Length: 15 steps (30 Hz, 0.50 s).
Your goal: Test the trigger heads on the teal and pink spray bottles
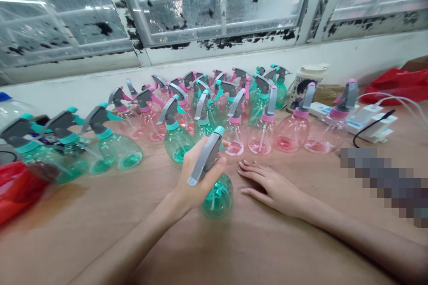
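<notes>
My left hand (197,178) is wrapped round the neck of a green spray bottle (219,198), just under its grey spray head with a teal nozzle. The bottle is upright, close in front of me, and the fingers on its far side are partly hidden. My right hand (272,187) rests palm down on the wooden table (267,249), fingers stretched to the left, holding nothing. Beyond it stand pink spray bottles (259,138) with grey heads and pink collars. Just behind my left hand is another green spray bottle (177,142).
More green spray bottles (122,151) stand at the left, near a red plastic bag (20,187). Several rows reach back to the white wall (110,80). On the right are a patterned cup (306,87), a white power strip (371,122) with cables, and another red bag (397,84).
</notes>
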Available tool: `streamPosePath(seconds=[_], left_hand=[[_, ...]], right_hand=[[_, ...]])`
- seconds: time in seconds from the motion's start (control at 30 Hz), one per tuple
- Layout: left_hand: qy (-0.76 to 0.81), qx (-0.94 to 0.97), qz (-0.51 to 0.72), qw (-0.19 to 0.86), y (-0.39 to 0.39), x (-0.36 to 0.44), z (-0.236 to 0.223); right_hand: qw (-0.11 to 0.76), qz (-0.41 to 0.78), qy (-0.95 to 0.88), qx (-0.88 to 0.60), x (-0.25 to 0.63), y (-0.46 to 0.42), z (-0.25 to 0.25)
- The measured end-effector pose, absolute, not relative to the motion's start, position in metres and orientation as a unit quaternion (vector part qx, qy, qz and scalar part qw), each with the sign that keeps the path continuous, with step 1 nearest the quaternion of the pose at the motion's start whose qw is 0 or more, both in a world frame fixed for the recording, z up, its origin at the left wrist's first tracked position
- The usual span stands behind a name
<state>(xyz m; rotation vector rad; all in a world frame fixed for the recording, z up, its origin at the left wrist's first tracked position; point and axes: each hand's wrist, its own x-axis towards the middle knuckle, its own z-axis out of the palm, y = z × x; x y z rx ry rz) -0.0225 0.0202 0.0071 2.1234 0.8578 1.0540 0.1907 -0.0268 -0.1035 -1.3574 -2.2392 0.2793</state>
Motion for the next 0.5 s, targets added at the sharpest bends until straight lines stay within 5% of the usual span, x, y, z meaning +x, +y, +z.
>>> streamPosePath(seconds=[0.5], left_hand=[[0.327,0.807,0.395,0.292,0.0148,-0.0218,0.0101]], right_hand=[[0.256,0.100,-0.822,-0.498,0.1910,-0.0273,-0.1047]])
